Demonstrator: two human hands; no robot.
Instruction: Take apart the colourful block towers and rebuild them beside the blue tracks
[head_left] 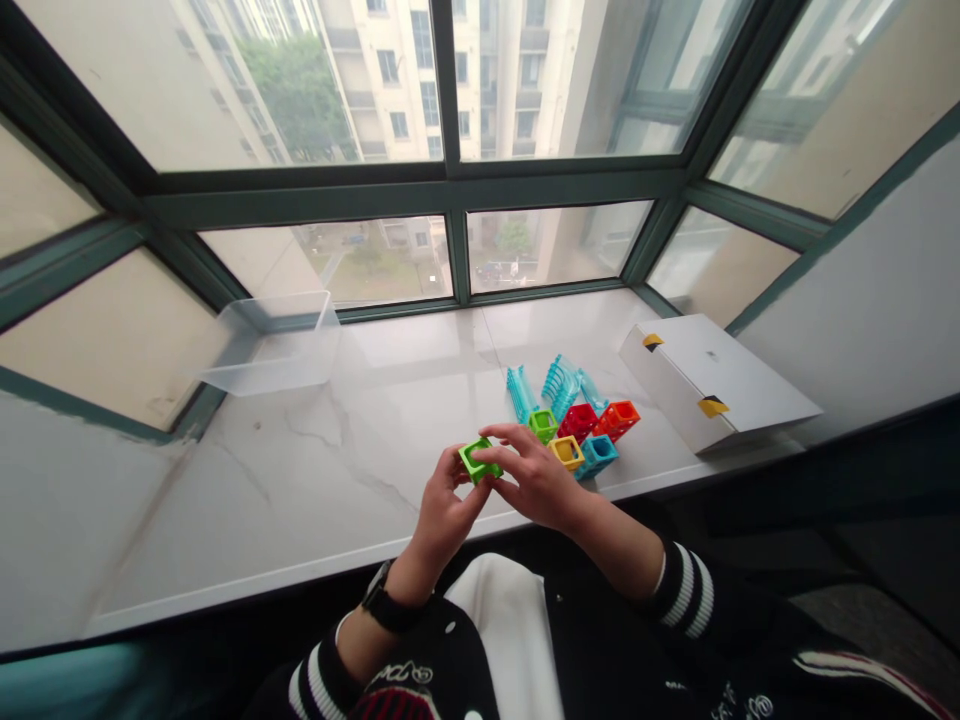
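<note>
Between my two hands, over the front edge of the sill, is a green hollow toy block with a square opening. My left hand grips its left side and underside, thumb in front. From the right, my right hand has its fingers on the block too, partly hiding it. Just beyond my right hand lie another green block, a yellow block, a blue block, a dark red block and an orange-red block. Behind these are translucent blue ridged plastic pieces.
A clear plastic bin stands at the back left of the marbled windowsill. On the right is a white box with yellow-and-black tape tabs. Green-framed windows close off the back and sides.
</note>
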